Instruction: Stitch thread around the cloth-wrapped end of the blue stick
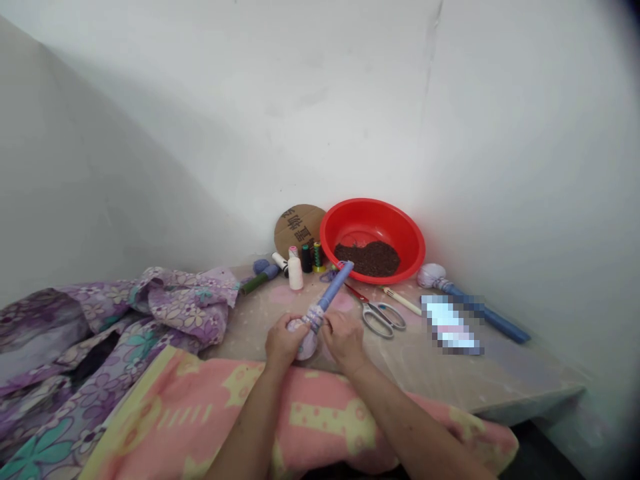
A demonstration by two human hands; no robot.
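Note:
Between my hands is a stick wrapped in blue cloth (334,288), with a round pale fabric-covered head (307,345) at its near end. Purplish cord winds round the neck where head and stick meet. My left hand (283,341) is closed round the left side of the head. At the right of the neck, my right hand (345,339) has its fingers pinched together by the cord; any loose end in them is too small to make out. The stick points away, its far tip in front of the red basin (373,208).
Scissors (380,319), a pen (403,300), a blurred-out patch (450,325) and a second blue-handled stick (493,320) lie to the right. Thread spools (295,272) and a cardboard disc (297,223) stand behind. Floral fabric (185,307) covers the left; a pink-yellow cloth (240,400) lies nearest.

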